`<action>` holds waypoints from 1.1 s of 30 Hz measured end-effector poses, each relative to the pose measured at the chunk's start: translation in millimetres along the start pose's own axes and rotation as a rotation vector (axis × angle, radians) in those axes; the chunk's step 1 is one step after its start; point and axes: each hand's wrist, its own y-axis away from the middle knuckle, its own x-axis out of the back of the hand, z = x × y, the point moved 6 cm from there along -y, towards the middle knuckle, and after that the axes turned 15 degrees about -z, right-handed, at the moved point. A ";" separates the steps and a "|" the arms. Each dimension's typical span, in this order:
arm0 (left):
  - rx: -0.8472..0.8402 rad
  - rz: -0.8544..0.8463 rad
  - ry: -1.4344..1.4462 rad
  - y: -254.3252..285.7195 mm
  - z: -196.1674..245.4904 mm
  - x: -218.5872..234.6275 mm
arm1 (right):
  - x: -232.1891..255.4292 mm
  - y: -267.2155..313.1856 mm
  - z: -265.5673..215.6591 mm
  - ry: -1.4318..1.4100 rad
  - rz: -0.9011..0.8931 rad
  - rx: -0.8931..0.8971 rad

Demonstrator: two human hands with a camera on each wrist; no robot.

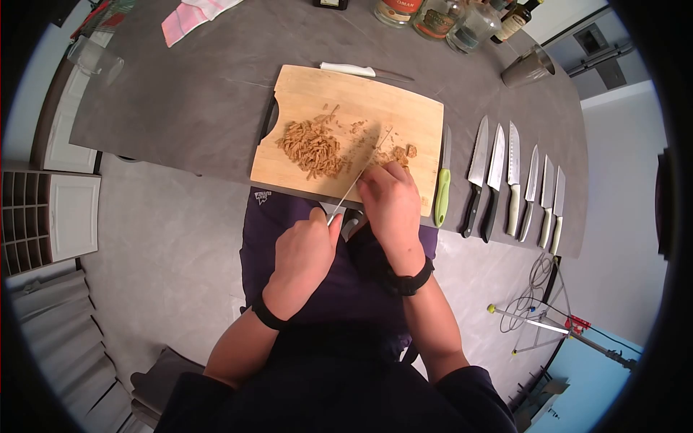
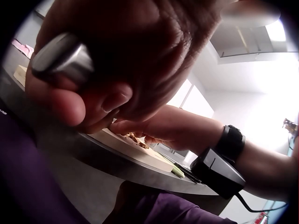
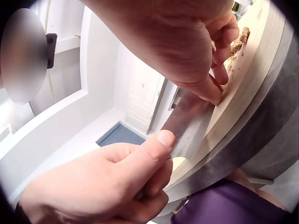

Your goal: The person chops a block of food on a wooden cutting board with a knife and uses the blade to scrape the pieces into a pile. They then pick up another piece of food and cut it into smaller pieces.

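My left hand (image 1: 307, 245) grips a kitchen knife (image 3: 189, 123) by its handle, thumb forward along its side in the right wrist view. The metal handle end (image 2: 63, 60) sticks out of the fist in the left wrist view. The blade slants over a wooden cutting board (image 1: 346, 90). Curled fingers of my right hand (image 1: 390, 202) hold down brown food chunks (image 1: 401, 154) right beside the blade; the piece under the fingertips is mostly hidden. Left of the blade lies a heap of brown shredded strips (image 1: 312, 148), with crumbs scattered between.
A white-handled knife (image 1: 346, 70) lies behind the board, and a green-handled knife (image 1: 443, 195) along its right edge. Several more knives (image 1: 494, 173) lie in a row farther right. Bottles (image 1: 437, 18), a metal cup (image 1: 528, 67) and a pink-striped cloth (image 1: 191, 18) are at the back.
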 end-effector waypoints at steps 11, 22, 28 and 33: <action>-0.002 -0.029 0.001 -8.3 -0.4 -1.4 | -0.6 1.7 -0.1 0.012 0.015 0.009; 0.017 -0.024 0.045 -19.6 3.0 5.3 | -0.7 7.3 3.5 -0.027 0.066 -0.050; 0.000 0.080 -0.041 -17.2 -6.9 12.5 | -0.7 9.4 6.0 -0.065 0.089 -0.066; -0.009 0.069 -0.019 -9.0 -6.7 13.5 | 0.4 10.2 7.8 -0.079 0.083 -0.073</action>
